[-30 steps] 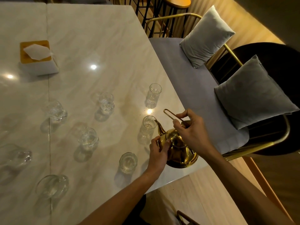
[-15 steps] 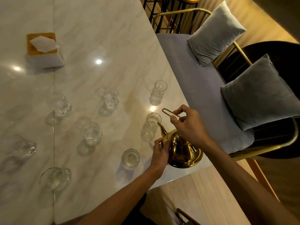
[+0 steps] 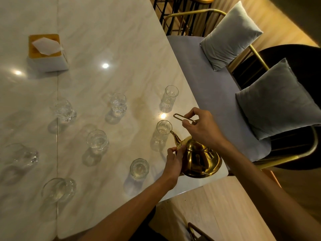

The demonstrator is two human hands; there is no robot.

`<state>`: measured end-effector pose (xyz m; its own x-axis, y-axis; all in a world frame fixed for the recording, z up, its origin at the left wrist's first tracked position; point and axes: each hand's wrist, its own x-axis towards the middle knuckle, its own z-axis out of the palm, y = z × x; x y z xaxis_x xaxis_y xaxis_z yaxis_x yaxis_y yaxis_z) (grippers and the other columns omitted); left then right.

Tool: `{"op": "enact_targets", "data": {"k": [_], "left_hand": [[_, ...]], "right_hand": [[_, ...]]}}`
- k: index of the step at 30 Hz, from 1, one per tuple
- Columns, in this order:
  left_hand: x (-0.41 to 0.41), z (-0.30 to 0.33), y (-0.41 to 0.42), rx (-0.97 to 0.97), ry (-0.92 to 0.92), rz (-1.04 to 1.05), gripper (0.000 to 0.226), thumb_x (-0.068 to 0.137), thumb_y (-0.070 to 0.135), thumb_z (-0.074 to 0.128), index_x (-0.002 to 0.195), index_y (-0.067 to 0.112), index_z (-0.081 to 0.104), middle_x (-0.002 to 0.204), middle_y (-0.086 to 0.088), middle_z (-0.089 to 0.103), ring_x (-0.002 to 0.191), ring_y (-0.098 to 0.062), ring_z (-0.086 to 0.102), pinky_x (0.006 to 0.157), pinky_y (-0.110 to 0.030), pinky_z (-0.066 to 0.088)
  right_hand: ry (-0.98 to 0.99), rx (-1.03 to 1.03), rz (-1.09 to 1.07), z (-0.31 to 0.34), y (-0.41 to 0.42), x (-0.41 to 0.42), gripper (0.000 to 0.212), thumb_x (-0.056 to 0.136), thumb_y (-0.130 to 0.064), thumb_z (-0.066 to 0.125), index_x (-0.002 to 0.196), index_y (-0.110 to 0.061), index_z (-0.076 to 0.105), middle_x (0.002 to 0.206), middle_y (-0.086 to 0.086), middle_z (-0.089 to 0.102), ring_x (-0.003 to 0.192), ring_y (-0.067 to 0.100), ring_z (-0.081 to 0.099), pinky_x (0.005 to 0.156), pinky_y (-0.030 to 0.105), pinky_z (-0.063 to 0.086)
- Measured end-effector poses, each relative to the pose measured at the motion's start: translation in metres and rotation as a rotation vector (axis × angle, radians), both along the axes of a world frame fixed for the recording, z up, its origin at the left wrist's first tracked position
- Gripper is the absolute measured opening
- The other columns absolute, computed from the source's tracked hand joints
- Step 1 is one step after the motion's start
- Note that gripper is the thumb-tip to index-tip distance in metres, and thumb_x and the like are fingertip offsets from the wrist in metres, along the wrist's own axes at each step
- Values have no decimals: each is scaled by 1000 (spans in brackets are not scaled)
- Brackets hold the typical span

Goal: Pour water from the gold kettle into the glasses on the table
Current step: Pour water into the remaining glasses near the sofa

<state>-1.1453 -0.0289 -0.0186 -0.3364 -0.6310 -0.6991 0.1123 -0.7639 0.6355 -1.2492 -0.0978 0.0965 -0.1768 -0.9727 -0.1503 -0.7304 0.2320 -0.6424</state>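
The gold kettle (image 3: 199, 159) is tilted over the table's near right corner, its spout tip at the rim of a tall clear glass (image 3: 161, 134). My right hand (image 3: 202, 127) grips the kettle's thin wire handle from above. My left hand (image 3: 173, 162) holds the kettle's side just below the spout. Several more clear glasses stand on the marble table (image 3: 104, 40): one (image 3: 168, 98) behind the spout, one (image 3: 139, 168) left of my left hand, one (image 3: 97, 142) further left, and others beyond.
A tissue box (image 3: 46, 53) sits at the table's far left. A grey bench (image 3: 208, 80) with two grey cushions (image 3: 229, 33) runs along the table's right edge. A gold chair frame (image 3: 295, 157) and wooden floor lie at right.
The kettle has tipped a little further, bringing its spout up to the rim of the tall glass. Both hands keep their hold.
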Motion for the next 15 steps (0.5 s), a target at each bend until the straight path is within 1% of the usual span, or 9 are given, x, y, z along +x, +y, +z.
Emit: {"op": "enact_targets", "data": {"k": [3, 4, 7, 9, 12, 15], "left_hand": [[-1, 4, -1, -1, 3, 11, 53, 97, 61, 45, 138, 31, 33, 146, -7, 51, 127, -28, 55, 96, -41, 55], [-2, 5, -2, -5, 3, 14, 53, 97, 60, 45, 139, 31, 33, 146, -7, 51, 127, -27, 55, 97, -41, 55], [-3, 10, -3, -9, 6, 20, 55, 98, 59, 45, 142, 30, 32, 148, -7, 50, 129, -28, 54, 99, -43, 54], [-4, 14, -4, -1, 7, 23, 55, 98, 58, 45, 143, 29, 32, 147, -7, 50, 129, -28, 54, 98, -41, 54], [-4, 18, -5, 11, 13, 33, 54, 99, 57, 45, 143, 29, 32, 148, -7, 50, 129, -28, 54, 96, -40, 55], [-4, 22, -4, 13, 23, 41, 54, 99, 57, 44, 143, 29, 32, 148, -6, 49, 130, -28, 53, 95, -41, 54]], "right_hand": [[23, -2, 13, 6, -2, 1, 16, 90, -28, 71, 102, -20, 65, 94, 3, 69, 69, 15, 67, 67, 34, 59], [26, 0, 17, 8, -3, 1, 16, 90, -29, 71, 103, -20, 65, 94, 3, 69, 70, 15, 67, 67, 35, 59], [34, 4, 29, 13, -6, 1, 18, 91, -29, 70, 105, -19, 66, 98, 2, 67, 73, 12, 65, 62, 27, 53], [42, 10, 37, 15, -8, 1, 18, 91, -29, 70, 105, -20, 66, 100, 1, 66, 74, 10, 64, 59, 23, 50], [55, 19, 46, 20, -10, 3, 16, 90, -29, 71, 103, -21, 66, 97, 2, 69, 70, 13, 66, 56, 22, 53], [62, 25, 59, 24, -11, 5, 17, 91, -29, 71, 105, -20, 66, 104, 3, 68, 72, 13, 66, 58, 23, 53]]}}
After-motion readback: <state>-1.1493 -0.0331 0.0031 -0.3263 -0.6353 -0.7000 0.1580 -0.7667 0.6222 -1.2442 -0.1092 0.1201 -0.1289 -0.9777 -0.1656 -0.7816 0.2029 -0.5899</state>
